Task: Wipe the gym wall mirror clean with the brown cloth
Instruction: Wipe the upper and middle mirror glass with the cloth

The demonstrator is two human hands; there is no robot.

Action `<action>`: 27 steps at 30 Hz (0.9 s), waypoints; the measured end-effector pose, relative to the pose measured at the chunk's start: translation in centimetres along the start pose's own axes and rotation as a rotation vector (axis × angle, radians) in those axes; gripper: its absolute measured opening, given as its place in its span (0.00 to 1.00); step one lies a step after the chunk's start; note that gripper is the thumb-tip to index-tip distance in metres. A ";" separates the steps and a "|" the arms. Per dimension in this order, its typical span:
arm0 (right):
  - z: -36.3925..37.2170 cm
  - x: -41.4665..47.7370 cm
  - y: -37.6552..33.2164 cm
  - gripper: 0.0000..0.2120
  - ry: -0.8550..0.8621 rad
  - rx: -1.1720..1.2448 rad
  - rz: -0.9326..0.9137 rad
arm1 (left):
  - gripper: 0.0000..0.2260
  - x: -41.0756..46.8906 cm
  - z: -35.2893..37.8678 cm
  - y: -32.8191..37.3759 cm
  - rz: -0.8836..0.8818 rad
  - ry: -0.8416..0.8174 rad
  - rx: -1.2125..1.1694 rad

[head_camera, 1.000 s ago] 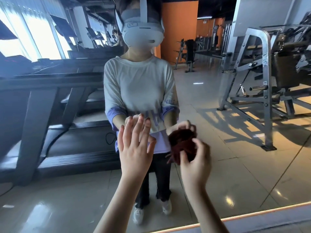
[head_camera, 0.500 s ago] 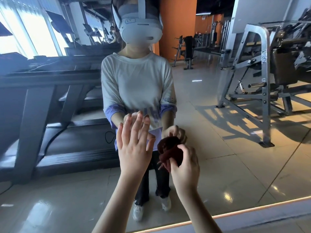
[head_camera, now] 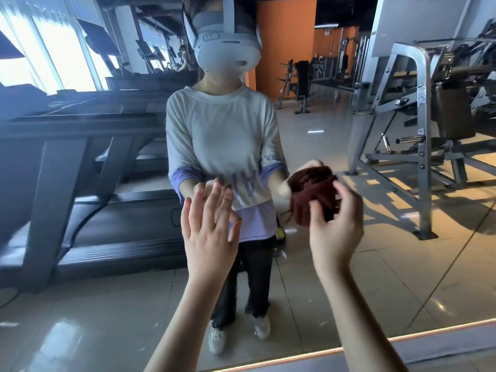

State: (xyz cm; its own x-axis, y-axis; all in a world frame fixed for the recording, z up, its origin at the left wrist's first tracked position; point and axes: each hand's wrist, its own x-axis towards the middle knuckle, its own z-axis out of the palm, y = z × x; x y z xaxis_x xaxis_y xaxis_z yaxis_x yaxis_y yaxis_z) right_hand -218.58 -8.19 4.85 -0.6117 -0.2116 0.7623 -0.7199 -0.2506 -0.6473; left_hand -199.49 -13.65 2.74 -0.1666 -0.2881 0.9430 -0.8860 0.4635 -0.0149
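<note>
Right hand [head_camera: 335,232] curled round bunched brown cloth [head_camera: 312,193], gripping it, raised in front of gym wall mirror [head_camera: 402,277], well above its bottom edge; contact with glass unclear. Left hand [head_camera: 209,232] just beside, fingers straight and spread, holding nothing. Reflected: treadmill [head_camera: 80,157], weight machine [head_camera: 418,130].

The person wears a white headset [head_camera: 226,53], lilac-cuffed white top [head_camera: 220,135], dark trousers [head_camera: 255,277] and white trainers [head_camera: 217,342].
</note>
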 end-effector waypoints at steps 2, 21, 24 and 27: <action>-0.2 0.8 0.0 0.20 0.041 0.003 0.031 | 0.27 0.0 0.0 0.3 -0.017 0.016 -0.002; -1.1 6.6 0.1 0.18 -0.029 -0.086 -0.305 | 0.28 3.0 1.1 5.3 -0.068 0.025 -0.046; -2.0 7.8 1.7 0.19 0.087 -0.063 -0.077 | 0.30 2.7 1.5 5.1 -0.049 0.050 -0.006; -1.3 4.6 1.5 0.21 0.028 -0.074 -0.117 | 0.30 2.6 1.9 5.0 -0.049 0.054 0.003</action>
State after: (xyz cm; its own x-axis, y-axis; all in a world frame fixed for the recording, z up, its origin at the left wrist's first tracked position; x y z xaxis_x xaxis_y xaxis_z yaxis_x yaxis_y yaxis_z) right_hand -222.93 -8.34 7.36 -0.5304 -0.1588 0.8328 -0.8083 -0.2016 -0.5532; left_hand -205.19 -13.61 4.49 -0.0997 -0.2647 0.9592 -0.8936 0.4479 0.0308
